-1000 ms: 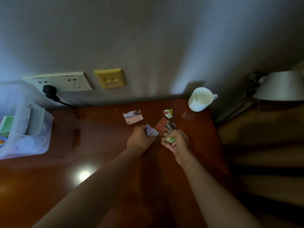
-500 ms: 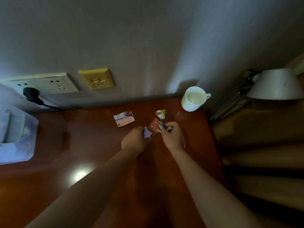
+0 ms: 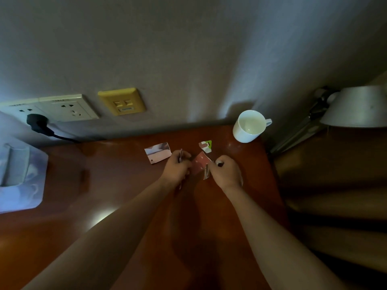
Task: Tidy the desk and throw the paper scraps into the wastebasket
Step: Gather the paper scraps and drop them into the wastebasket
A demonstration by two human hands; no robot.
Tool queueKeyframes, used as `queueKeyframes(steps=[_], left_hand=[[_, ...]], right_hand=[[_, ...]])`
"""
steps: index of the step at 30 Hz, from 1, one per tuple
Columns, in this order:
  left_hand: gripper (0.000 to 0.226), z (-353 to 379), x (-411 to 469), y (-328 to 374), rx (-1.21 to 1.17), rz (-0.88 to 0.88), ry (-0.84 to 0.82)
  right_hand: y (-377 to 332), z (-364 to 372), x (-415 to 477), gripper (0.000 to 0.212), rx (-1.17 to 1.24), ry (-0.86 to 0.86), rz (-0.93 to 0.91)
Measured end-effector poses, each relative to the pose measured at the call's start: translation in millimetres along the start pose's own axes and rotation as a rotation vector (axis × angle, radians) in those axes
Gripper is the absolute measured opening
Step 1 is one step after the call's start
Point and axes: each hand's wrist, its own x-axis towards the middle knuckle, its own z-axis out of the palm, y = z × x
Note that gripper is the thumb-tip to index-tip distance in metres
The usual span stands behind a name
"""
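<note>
Paper scraps lie on the dark red-brown desk point(image 3: 117, 185) near the wall. My left hand point(image 3: 177, 169) is closed on a thin scrap held edge-on. My right hand point(image 3: 226, 172) grips a small bundle of scraps point(image 3: 206, 173) at its left side. Between the two hands a red scrap point(image 3: 200, 163) lies on the desk, touching both. A pinkish scrap point(image 3: 158, 155) lies just left of my left hand. A small white and green scrap point(image 3: 206, 145) lies beyond the red one. No wastebasket is in view.
A white mug point(image 3: 249, 126) stands at the back right corner of the desk. A clear plastic bag point(image 3: 19, 176) with items sits at the left. Wall sockets point(image 3: 60, 108) with a black plug point(image 3: 38, 122) are behind. A lamp shade point(image 3: 356, 107) is at right.
My left hand has turned its scrap edge-on and shifted up beside the pinkish scrap. My right hand has drawn slightly right, with its bundle of scraps now hanging at its left side.
</note>
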Motion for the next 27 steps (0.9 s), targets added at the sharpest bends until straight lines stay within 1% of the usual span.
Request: queueKeyframes(steps=[2, 3, 5, 7, 8, 10, 12, 15, 18, 21, 23, 24, 27], left_hand=[[0.02, 3, 3, 0, 0.027, 0.008, 0.018], [0.023, 4, 6, -1, 0.093, 0.025, 0.018], [0.035, 5, 12, -3, 0.331, 0.072, 0.027], [0.052, 6, 17, -4, 0.556, 0.12, 0.061], [0.057, 8, 17, -2, 0.633, 0.144, 0.073], [0.061, 13, 19, 1, 0.763, 0.19, 0.089], [0.064, 15, 21, 2, 0.854, 0.216, 0.093], [0.062, 14, 24, 4, 0.879, 0.204, 0.075], [0.045, 12, 27, 2, 0.874, 0.242, 0.044], [0.019, 5, 26, -3, 0.72, 0.255, 0.034], [0.005, -3, 23, -3, 0.56, 0.229, 0.058], [0.002, -6, 22, -3, 0.489, 0.218, 0.089], [0.008, -16, 21, 1, 0.359, 0.173, 0.196]], right_hand=[[2, -3, -1, 0.016, 0.239, -0.011, 0.06], [1, -5, -1, 0.012, 0.38, -0.016, 0.113], [-3, -9, -1, 0.007, 0.668, -0.016, 0.248], [-9, -12, 1, 0.016, 0.908, -0.023, 0.365], [-12, -14, 2, 0.019, 1.004, -0.035, 0.397], [-17, -16, 4, 0.015, 1.125, -0.057, 0.423], [-20, -17, 7, 0.011, 1.084, -0.048, 0.415], [-20, -13, 14, 0.016, 0.899, -0.024, 0.336], [-21, -4, 19, 0.015, 0.614, -0.008, 0.191], [-24, 2, 25, 0.01, 0.326, 0.066, 0.001], [-25, 7, 31, 0.006, 0.178, 0.107, -0.054], [-25, 9, 34, 0.008, 0.125, 0.125, -0.068], [-27, 16, 42, 0.037, -0.009, 0.156, -0.053]])
